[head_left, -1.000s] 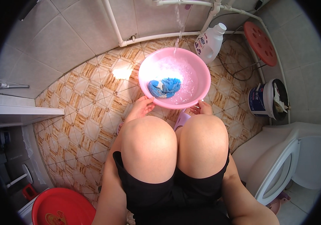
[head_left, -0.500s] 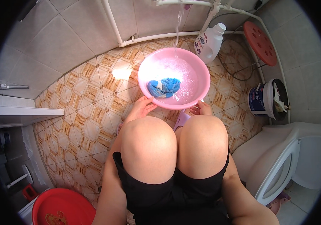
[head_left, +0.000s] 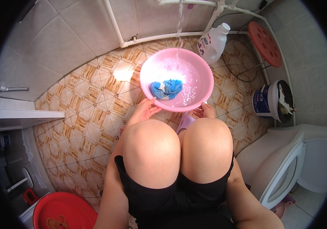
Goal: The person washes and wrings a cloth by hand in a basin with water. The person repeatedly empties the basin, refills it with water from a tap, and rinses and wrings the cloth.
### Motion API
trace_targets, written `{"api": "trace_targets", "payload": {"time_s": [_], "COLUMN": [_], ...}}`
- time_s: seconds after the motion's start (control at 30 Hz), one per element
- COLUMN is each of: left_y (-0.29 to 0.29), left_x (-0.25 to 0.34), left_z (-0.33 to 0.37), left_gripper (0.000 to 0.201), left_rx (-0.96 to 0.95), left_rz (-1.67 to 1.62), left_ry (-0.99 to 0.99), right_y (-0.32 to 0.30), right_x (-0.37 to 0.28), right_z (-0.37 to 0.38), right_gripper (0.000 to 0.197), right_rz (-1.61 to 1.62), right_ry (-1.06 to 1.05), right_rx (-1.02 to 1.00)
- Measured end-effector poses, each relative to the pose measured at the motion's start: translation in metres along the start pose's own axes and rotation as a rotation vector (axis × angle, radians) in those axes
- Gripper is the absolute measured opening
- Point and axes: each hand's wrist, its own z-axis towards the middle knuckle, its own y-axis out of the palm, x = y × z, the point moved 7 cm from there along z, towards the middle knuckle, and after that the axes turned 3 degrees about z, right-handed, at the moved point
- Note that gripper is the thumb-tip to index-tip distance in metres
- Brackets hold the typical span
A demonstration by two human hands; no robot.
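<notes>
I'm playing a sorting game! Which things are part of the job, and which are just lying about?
Part of the job:
- pink basin, left hand and right hand at its rim
- blue-and-white cloth inside
- falling water

Seemingly just lying about:
- white bottle, untouched
- red stool
- bucket
- red basin

A round pink plastic basin (head_left: 206, 76) with a smooth, rolled rim faces upward over the tiled floor (head_left: 91, 103); whether its base rests there is hidden. Inside is clear, rippling water (head_left: 191, 89), its depth hard to judge, with a white glare of sunlight across the middle and left. A thin stream (head_left: 180, 28) falls from above into the basin's far side. A blue cloth (head_left: 174, 87) with whitish patches lies bunched in a rumpled heap near the basin's near left wall, its upper folds showing above the water.
</notes>
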Motion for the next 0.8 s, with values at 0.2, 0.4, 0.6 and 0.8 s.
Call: {"api": "trace_targets", "payload": {"time_s": [0.2,0.4,0.6,0.8], "left_y": [0.004,0.004,0.004,0.004], "left_x": [-0.002,-0.005,-0.006,-0.003], "left_z": [0.001,0.006,0.009,0.008], "left_gripper": [0.037,0.039,0.04,0.039], "left_rx": [-0.047,-0.079,-0.073,-0.058], "left_rz": [-0.053,-0.106,-0.114,-0.091], "left_ry": [-0.017,-0.025,-0.01,0.022], "right_y": [0.001,0.002,0.0,0.001], "right_x": [-0.003,-0.005,-0.006,-0.007], "right_z": [0.004,0.011,0.014,0.012], "right_gripper": [0.025,0.026,0.027,0.027], "right_rz": [0.014,-0.01,-0.025,-0.033], "right_ry": [0.002,-0.044,-0.052,-0.014], "right_rx": [0.035,-0.031,-0.048,-0.04]}}
